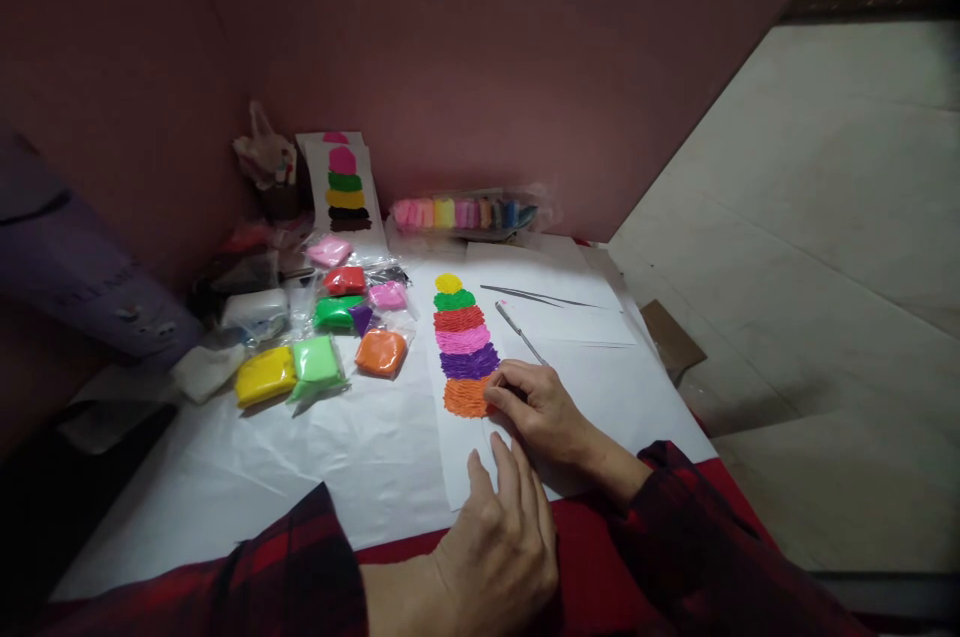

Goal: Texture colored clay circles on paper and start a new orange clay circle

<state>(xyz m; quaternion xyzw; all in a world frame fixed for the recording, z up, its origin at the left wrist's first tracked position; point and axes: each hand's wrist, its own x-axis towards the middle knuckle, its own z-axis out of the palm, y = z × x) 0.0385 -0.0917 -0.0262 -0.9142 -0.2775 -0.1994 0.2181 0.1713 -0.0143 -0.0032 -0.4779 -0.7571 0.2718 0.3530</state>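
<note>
A sheet of white paper (pixel 466 462) carries a stack of textured coloured bands, with a yellow top (pixel 448 283), then green, red, pink, purple (pixel 469 361) and an orange band (pixel 465 397) lowest. My right hand (pixel 544 412) is at the orange band's right edge, thumb and forefinger pinched together; whatever is between them is hidden. My left hand (pixel 502 532) rests at the paper's lower part, fingers stretched out and apart, holding nothing visible. Beyond my right hand lies a thin silver tool (pixel 519 331).
Bagged clay-like blocks lie left, including yellow (pixel 266 375), light green (pixel 316 363) and orange (pixel 381 352). Against the wall stand a similar coloured sheet (pixel 351 247) and a pack of many colours (pixel 465 213). Long dark strips (pixel 536 296) lie on white paper at right.
</note>
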